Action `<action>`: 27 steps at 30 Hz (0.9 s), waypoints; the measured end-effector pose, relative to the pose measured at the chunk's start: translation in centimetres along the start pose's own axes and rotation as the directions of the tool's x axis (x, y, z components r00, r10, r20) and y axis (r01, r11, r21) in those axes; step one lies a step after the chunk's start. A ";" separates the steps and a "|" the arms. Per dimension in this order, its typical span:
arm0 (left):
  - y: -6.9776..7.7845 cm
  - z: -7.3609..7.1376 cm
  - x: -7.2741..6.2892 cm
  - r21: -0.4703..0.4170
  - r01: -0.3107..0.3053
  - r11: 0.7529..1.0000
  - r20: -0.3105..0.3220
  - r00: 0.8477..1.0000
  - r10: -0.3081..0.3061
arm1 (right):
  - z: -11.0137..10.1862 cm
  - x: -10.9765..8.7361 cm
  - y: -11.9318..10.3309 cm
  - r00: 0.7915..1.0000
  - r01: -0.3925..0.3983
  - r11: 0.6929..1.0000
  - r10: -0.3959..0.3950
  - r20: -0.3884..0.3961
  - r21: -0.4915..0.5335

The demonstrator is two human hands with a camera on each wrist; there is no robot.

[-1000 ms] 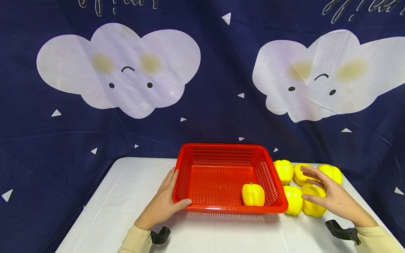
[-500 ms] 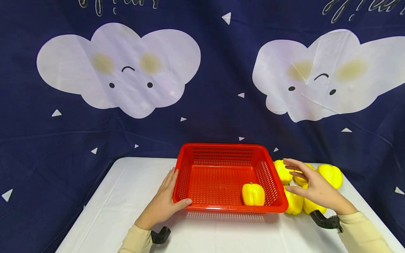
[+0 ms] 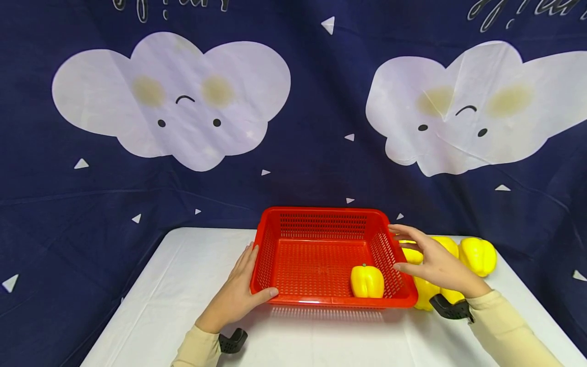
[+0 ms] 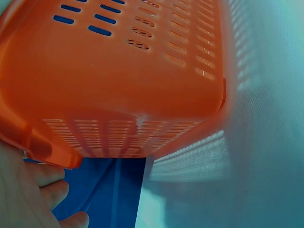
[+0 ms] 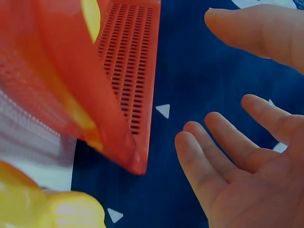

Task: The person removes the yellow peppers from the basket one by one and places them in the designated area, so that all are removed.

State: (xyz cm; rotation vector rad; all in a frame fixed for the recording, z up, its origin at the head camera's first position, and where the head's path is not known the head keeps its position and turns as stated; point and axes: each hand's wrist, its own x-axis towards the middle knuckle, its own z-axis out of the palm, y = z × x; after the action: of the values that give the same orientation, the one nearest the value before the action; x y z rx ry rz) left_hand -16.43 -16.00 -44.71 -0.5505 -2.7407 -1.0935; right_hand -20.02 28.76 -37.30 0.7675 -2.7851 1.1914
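Note:
A red perforated plastic basket [image 3: 323,300] stands on the white table with one yellow bell pepper [image 3: 367,282] in its front right corner. At its left side my left hand [image 3: 236,290] rests against the rim, fingers straight along the outside and thumb over the front corner. In the left wrist view, fingertips [image 4: 57,190] show just past the basket's rim. My right hand [image 3: 433,262] hovers by the right rim, fingers spread and nothing held, as the right wrist view confirms. Beneath it, several yellow bell peppers [image 3: 478,256] sit to the basket's right, some partly hidden by the hand.
A white-covered table [image 3: 156,306] carries everything. Behind its far edge hangs a dark blue cloth [image 3: 321,168] printed with clouds and small white triangles. Black wrist mounts [image 3: 233,341] are worn on both wrists.
My right hand has moved left from above the outer peppers to the basket's right rim, with nothing in it. The left hand, basket and peppers have stayed put.

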 end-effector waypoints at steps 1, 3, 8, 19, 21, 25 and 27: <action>0.0 0.0 0.0 -0.001 -0.001 1.000 -0.001 1.000 0.001 | 0.1 0.2 -0.1 1.000 0.000 1.000 0.000 0.008 -0.002; 0.0 0.0 0.0 0.001 0.000 1.000 -0.002 1.000 0.000 | 0.3 0.4 -0.3 1.000 0.004 1.000 -0.004 0.020 -0.005; 0.1 0.0 0.0 0.003 0.006 1.000 0.005 1.000 -0.006 | 0.9 1.0 -1.0 0.999 0.017 0.999 -0.015 0.049 -0.044; 0.0 0.0 0.0 -0.001 0.007 1.000 0.004 1.000 -0.007 | 2.7 1.9 -1.0 0.991 0.072 0.988 -0.055 0.126 -0.134; 0.0 0.0 0.0 -0.003 0.007 1.000 0.005 1.000 -0.007 | 2.9 1.9 -1.1 0.989 0.066 0.986 -0.045 0.141 -0.152; 0.1 0.0 0.0 -0.003 0.002 1.000 0.001 1.000 -0.002 | 3.3 1.9 -1.2 0.985 0.040 0.981 -0.008 0.170 -0.188; 0.1 0.0 0.0 -0.002 0.000 1.000 -0.003 1.000 0.000 | 3.4 1.9 -1.3 0.983 0.025 0.981 0.011 0.184 -0.193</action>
State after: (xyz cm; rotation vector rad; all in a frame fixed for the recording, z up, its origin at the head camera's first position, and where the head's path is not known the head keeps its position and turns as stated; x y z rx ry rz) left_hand -16.41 -15.98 -44.63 -0.5485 -2.7374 -1.0961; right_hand -20.48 24.84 -38.45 0.9112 -2.9845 0.8697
